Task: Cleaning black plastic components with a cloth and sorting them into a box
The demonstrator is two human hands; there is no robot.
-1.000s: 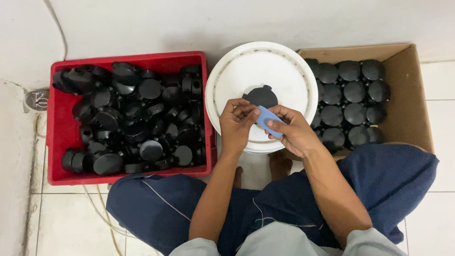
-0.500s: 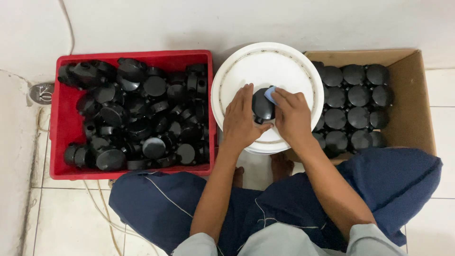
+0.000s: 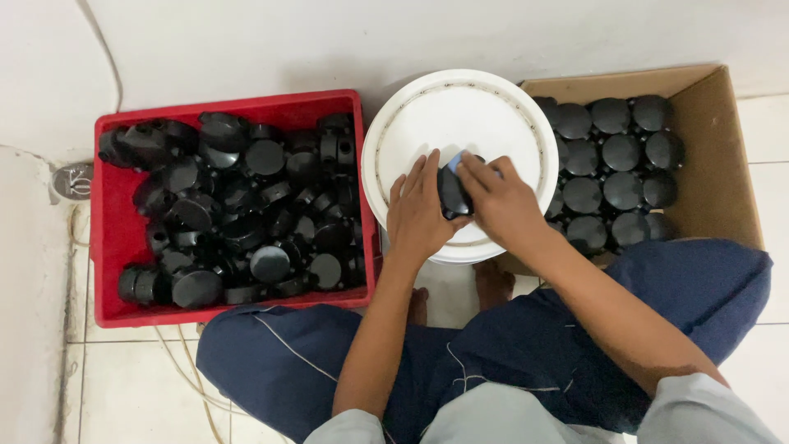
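While a round black plastic part (image 3: 453, 194) is held on the flat top of an upturned white bucket (image 3: 427, 123), both hands are closed around it. The left hand (image 3: 419, 215) is laid over the part's left side with the fingers curled down against it. The right hand (image 3: 503, 202) is pressed against the right side, and a small blue piece (image 3: 453, 162) is pinched at its fingertips at the top edge of the part. The bucket is placed between two containers on the tiled floor (image 3: 123, 386). A red crate (image 3: 105, 247) at the left is filled with loose black parts (image 3: 246, 205) lying at all angles. A cardboard box (image 3: 715, 156) at the right is packed with black round pieces (image 3: 612, 156) set in neat rows, flat faces up.

The step in hand is judged to be the fitting or pressing of the blue piece onto the black part, with the bucket top used as a support. Whether the blue piece is already seated cannot be told, since it is mostly hidden by the fingers. For the next move, steady downward pressure is likely to be required, and the part must be kept from sliding on the smooth bucket top.
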